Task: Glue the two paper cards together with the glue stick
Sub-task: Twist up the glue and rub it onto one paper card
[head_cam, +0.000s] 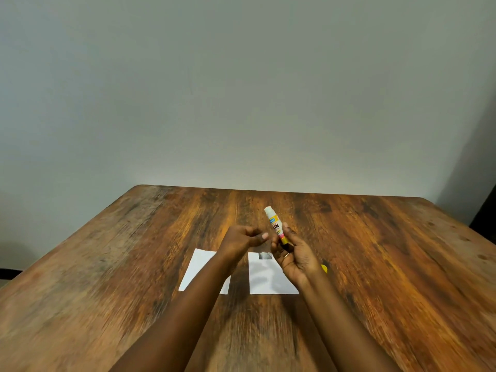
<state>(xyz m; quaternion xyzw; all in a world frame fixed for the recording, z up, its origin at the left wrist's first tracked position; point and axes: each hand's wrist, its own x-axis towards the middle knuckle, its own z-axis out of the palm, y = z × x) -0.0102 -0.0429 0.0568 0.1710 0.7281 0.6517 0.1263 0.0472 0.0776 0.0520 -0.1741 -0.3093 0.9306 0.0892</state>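
Two white paper cards lie side by side on the wooden table (375,251): the left card (198,267) partly under my left forearm, the right card (264,279) partly under my right hand. My right hand (295,253) grips the lower end of a glue stick (275,224), held above the cards with its uncapped white tip pointing up and away. My left hand (241,238) hovers just left of the stick, fingers loosely curled, holding nothing. A yellow cap (324,268) lies on the table just right of my right wrist.
A plain grey wall rises behind the table's far edge. A dark object (485,210) stands off the table's right side.
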